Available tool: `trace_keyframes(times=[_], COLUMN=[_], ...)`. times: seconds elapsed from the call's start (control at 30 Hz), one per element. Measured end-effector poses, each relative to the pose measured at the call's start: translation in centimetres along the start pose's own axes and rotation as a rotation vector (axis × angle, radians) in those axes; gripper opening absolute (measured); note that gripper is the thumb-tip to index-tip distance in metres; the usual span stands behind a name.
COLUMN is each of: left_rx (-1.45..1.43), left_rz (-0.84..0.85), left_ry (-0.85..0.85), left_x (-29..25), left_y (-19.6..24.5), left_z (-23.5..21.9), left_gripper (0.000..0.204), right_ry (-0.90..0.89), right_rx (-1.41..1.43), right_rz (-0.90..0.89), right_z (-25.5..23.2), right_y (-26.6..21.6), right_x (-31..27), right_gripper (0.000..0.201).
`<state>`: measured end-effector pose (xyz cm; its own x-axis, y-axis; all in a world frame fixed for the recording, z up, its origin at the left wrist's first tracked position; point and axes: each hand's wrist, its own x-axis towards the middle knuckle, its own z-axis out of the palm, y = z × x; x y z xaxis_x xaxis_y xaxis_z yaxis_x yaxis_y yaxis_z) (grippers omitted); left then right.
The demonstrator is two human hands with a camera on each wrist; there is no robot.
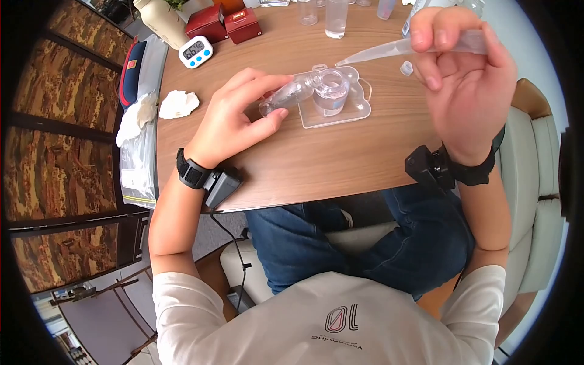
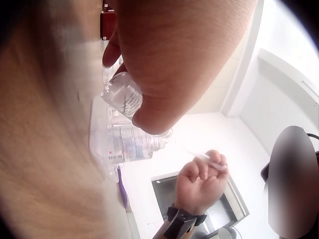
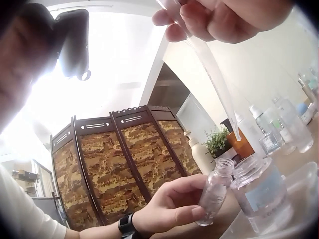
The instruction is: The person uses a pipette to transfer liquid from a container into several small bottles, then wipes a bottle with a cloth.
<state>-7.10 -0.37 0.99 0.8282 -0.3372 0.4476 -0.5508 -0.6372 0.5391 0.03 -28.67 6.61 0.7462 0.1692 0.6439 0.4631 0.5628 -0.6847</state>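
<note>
Clear bottle [image 1: 288, 95] gripped by left hand [image 1: 234, 114], pipette [image 1: 380, 52] by right hand [image 1: 467, 91] — top seemingly hidden.

1. Can count two hands: one left hand [image 1: 240, 109], one right hand [image 1: 465, 91].
2. Can see two wrist cameras [image 1: 222, 185], one at each wrist.
3. Have one pipette [image 1: 380, 51].
4. Have one small bottle [image 1: 283, 97] and also one jar [image 1: 331, 100].
5. Count one tray [image 1: 359, 112], of clear kind.
6. Count one timer [image 1: 196, 52].
7. Can count two red boxes [image 1: 243, 25].
8. Find two crumpled white pieces [image 1: 179, 104].
9. Find one cream bottle [image 3: 202, 157] and one plant [image 3: 218, 142].
10. Count four screen panels [image 3: 103, 169] in the right wrist view.
11. Notice one purple thing [image 2: 122, 189] in the left wrist view.
12. Cannot count surely the clear bottles [image 3: 269, 137] at the back, overlapping.
</note>
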Motion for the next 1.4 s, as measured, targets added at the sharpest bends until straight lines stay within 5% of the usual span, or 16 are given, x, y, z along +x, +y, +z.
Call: trace_keyframes(times=[0.3, 0.63, 0.7, 0.8, 1.03, 1.1, 1.17, 1.27, 1.4], left_rx=[-0.010, 0.007, 0.011, 0.013, 0.022, 0.021, 0.018, 0.028, -0.002], left_rz=[-0.017, -0.010, -0.004, 0.002, 0.016, 0.012, 0.020, 0.022, -0.031], left_ry=[-0.006, -0.007, -0.005, -0.002, 0.014, 0.019, 0.019, 0.027, 0.002], left_x=[0.0, 0.1, 0.1, 0.1, 0.0, 0.0, 0.2, 0.2, 0.1], left_y=[0.0, 0.2, 0.1, 0.2, -0.1, 0.0, 0.1, 0.3, 0.3], left_z=[-0.1, -0.1, 0.0, 0.0, 0.1, 0.1, 0.2, 0.1, -0.1], left_gripper=[0.042, 0.043, 0.043, 0.043, 0.042, 0.042, 0.042, 0.042, 0.043], right_ry=[-0.069, -0.079, -0.283, -0.078, -0.039, -0.091, 0.091, -0.124, -0.192], right_rx=[0.085, 0.086, -0.034, 0.063, 0.115, -0.077, -0.017, -0.209, -0.242], right_rz=[0.207, 0.244, 0.196, 0.248, 0.086, 0.176, 0.320, 0.563, 0.598], right_z=[1.2, 1.4, 0.6, 1.3, -0.3, -0.1, 1.4, 1.6, 1.4], right_y=[0.2, -0.3, -0.2, -0.2, 1.0, 0.6, 1.3, 2.8, 3.5], right_x=[-0.9, -0.8, -0.6, -0.9, -0.2, 0.1, -0.9, -1.7, -1.9], right_gripper=[0.052, 0.059, 0.054, 0.064, 0.061, 0.057, 0.053, 0.052, 0.052])
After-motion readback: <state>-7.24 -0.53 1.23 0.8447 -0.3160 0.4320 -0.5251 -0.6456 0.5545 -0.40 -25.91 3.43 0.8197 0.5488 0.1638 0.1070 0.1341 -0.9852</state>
